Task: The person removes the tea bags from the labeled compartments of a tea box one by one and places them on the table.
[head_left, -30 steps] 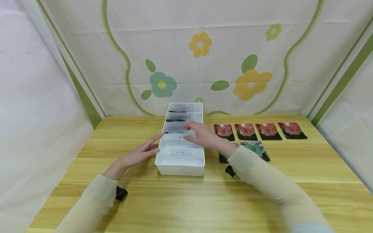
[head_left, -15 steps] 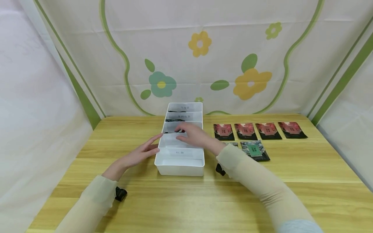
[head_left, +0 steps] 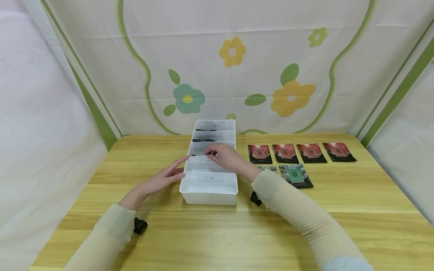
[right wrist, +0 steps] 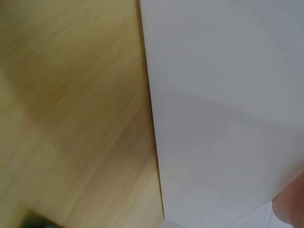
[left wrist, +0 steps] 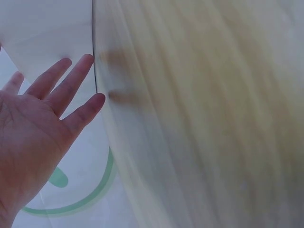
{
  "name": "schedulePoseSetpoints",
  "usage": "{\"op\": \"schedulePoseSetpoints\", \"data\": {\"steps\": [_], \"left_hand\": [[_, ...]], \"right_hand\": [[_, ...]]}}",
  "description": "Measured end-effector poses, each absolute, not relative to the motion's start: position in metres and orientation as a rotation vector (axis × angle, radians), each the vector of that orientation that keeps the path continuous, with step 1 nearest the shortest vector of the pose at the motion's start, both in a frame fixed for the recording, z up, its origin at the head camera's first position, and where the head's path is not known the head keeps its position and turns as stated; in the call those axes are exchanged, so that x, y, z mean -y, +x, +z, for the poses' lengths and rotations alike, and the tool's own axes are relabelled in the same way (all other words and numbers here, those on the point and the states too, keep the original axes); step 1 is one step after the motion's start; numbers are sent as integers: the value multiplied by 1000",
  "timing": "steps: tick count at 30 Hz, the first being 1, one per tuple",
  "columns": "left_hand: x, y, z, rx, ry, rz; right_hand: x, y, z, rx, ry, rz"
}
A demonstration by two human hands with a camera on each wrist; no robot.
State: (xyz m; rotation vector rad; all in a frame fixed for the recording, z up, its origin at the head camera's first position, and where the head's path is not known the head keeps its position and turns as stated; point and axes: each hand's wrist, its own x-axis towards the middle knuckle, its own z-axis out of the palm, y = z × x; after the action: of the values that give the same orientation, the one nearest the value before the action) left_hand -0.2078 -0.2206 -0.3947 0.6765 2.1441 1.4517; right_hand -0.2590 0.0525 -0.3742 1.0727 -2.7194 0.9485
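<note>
A long white divided box with printed labels stands on the table. My left hand rests its fingertips against the box's left side. In the left wrist view, the fingers of that left hand are spread and nearly straight. My right hand reaches over the box, its thumb and index finger pinching the top edge of a dark tea sachet in the middle compartment. Most of that sachet is hidden inside. The right wrist view shows the box's outer wall and a fingertip at its rim.
Several red-and-black tea sachets lie in a row to the right. Nearer are two green-and-black ones, one of them in full view and the other partly behind the right sleeve. Dark sachet edges show in the two far compartments. A printed curtain hangs behind.
My right hand has moved left and down to the middle compartment, and its thumb and index finger have come together at the sachet's edge. The left hand has stayed at the box's side.
</note>
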Motion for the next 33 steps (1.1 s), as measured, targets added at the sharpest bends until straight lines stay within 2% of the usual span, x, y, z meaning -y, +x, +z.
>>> {"op": "schedulePoseSetpoints", "data": {"steps": [18,33], "left_hand": [[220,-207,-394,-2166,658,1439],[222,-209,-395,-2187,657,1430]], "right_hand": [[-67,-257,-369,2454,968,1080],[-120,-253,-338,2215,839,1235]]}}
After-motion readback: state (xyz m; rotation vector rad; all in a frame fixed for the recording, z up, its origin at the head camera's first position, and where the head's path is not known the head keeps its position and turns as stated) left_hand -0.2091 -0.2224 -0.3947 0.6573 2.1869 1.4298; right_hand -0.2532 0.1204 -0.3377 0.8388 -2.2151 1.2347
